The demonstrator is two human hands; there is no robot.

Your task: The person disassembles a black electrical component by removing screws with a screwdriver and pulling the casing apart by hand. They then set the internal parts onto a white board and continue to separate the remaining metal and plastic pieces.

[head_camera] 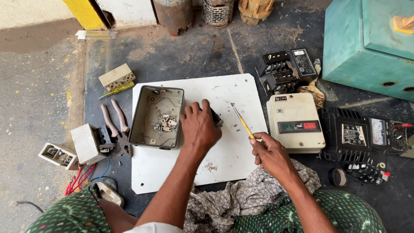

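Nearby, metal box (156,116) beside left fingers (196,113) gripping black part (216,118); right fingers (261,142) clenching screwdriver (242,121).

White board (224,92) mid-frame, speckled w/ dark grit. Grey metal box (156,116) on its left edge, pale beige inside, silvery bits at bottom. Screwdriver (242,122) right of centre: yellow handle, silver shaft. Cream starter cover (295,122) at right w/ black strip, green & red buttons. Black parts (284,69) upper right; teal cabinet (366,43) top right corner. Pliers (115,123) at left: pinkish-red grips. Second screwdriver (116,90) upper left, yellow-green. Beige block (116,77) above it. Red & blue wires (86,174) lower left. Cloth (241,200) at bottom: grey-white, small leaf-like print. Garment (302,215) bottom: dark green, light dots. Floor (181,51) dark grey, rust-brown stains.
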